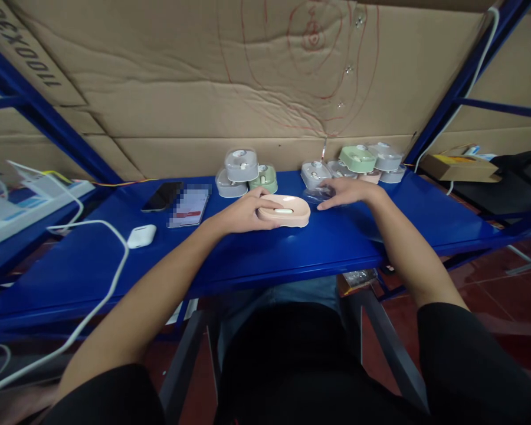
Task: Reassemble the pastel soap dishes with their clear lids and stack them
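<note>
My left hand (243, 212) grips the left end of a shallow pink plastic soap dish (287, 213), which has a small cream-coloured piece in its middle. My right hand (347, 192) is open, with fingers spread and reaching left, just above a clear plastic lid (317, 195). The hand's contact with the lid is hard to judge. Behind the hands stand pastel plastic soap boxes: a grey one (241, 165) stacked on another at left beside a green one (264, 179), and a green one (358, 159) among grey ones at right.
The blue steel shelf (265, 254) carries a black phone (161, 196), a blurred printed card (189, 205) and a white earbud case (141, 236). A white cable (101, 283) runs along its left part. Cardboard sheeting backs the shelf, and a cardboard box (458, 168) sits at right.
</note>
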A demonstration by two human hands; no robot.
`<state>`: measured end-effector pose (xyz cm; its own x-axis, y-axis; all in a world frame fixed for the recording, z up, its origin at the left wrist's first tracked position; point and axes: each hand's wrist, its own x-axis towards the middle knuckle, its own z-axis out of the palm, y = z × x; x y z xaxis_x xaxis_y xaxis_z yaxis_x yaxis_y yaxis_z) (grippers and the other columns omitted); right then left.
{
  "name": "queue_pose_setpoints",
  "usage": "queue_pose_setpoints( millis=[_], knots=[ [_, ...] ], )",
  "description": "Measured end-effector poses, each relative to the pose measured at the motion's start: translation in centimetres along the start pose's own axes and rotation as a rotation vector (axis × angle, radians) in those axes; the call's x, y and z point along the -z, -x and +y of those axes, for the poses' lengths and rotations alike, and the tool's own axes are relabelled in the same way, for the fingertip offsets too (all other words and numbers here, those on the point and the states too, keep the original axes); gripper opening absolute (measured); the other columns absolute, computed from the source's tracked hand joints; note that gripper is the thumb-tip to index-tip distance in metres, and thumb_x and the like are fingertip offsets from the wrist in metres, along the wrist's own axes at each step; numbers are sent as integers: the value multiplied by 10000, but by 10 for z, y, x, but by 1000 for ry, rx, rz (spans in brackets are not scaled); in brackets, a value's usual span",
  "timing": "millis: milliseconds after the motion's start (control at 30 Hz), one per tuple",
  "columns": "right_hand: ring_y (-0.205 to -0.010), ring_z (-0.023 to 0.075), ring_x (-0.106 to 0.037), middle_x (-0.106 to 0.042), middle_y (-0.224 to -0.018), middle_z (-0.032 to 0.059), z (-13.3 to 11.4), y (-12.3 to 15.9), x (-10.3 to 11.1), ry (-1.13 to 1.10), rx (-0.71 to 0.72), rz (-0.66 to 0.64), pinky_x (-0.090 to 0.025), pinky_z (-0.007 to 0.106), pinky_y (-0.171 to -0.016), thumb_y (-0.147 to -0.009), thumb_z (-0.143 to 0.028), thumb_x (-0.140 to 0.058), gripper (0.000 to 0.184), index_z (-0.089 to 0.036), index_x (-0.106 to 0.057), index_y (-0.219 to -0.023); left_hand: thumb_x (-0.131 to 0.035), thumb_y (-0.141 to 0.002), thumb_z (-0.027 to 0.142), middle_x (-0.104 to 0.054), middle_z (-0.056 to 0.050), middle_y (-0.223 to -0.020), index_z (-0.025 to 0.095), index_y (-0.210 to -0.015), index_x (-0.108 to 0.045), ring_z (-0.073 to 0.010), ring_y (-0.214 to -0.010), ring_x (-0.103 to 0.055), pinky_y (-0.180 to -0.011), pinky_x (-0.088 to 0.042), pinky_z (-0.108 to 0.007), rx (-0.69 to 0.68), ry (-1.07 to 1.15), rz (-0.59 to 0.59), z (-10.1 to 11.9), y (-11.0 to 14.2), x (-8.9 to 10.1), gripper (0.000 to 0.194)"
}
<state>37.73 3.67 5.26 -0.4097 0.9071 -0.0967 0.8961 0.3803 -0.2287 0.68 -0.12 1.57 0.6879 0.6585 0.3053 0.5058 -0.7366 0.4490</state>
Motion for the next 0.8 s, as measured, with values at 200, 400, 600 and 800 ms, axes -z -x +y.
queue_pose_setpoints(
  millis=[200, 400, 600, 800],
  knots=[
    [-1218, 433, -808, -820, -1428, 161, 0, -6, -8, 19, 51, 32, -659, 559, -1052, -749, -914, -824, 1019, -237, -744, -1506, -835, -945, 492, -712, -110, -1313, 341, -1329, -887, -331, -1276, -700, -1221, -557, -562, -28, 49, -22, 6, -1, 1, 416],
    [-1255, 459, -788, -794, -1467, 195, 0, -4, -8, 11, 45, 19, -635, 582, -1093, -737, -778, -915, 1046, -182, -691, -1567, -797, -959, 513, -703, -134, -1352, 276, -1256, -898, -357, -1333, -675, -1241, -548, -589, -25, 34, 57, 4, -2, -1, 393],
    [-1291, 465, -778, -803, -1465, 157, -2, -4, -9, -32, 72, 5, -634, 569, -1106, -612, -645, -1043, 1101, -215, -704, -1567, -724, -1012, 542, -645, -153, -1346, 208, -1288, -852, -371, -1354, -668, -1254, -537, -606, 98, -66, 291, 4, -1, 1, 452],
    [-1414, 477, -700, -749, -1550, 187, -20, 0, -14, -33, 280, 153, -565, 631, -1210, -757, -769, -933, 989, -210, -721, -1545, -760, -1002, 505, -640, -123, -1349, 235, -1233, -837, -373, -1354, -654, -1284, -494, -645, 155, -168, 435, 1, -4, -3, 364]
  ],
)
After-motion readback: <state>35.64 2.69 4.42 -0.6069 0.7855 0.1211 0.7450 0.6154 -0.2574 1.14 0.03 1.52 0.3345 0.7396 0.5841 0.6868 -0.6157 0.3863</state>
